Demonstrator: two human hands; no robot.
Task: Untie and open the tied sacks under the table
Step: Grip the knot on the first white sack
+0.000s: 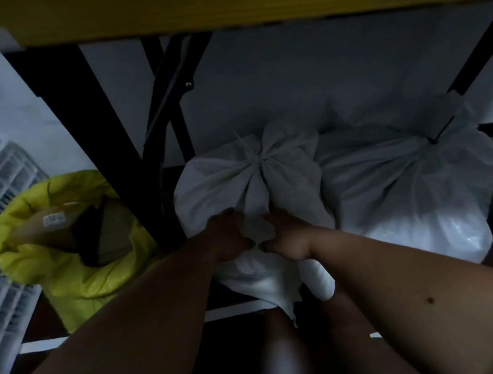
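Between hands' grip — middle sack's (247, 180) loose flap.

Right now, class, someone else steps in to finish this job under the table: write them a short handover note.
Left hand and right hand both grip the loose flap of the middle white sack, whose neck knot is still tied.
Right white sack stands beside it, tied with a dark tie, untouched.
Yellow sack, left of the black table leg, is already open.
Left to do: untie and open both white sacks.
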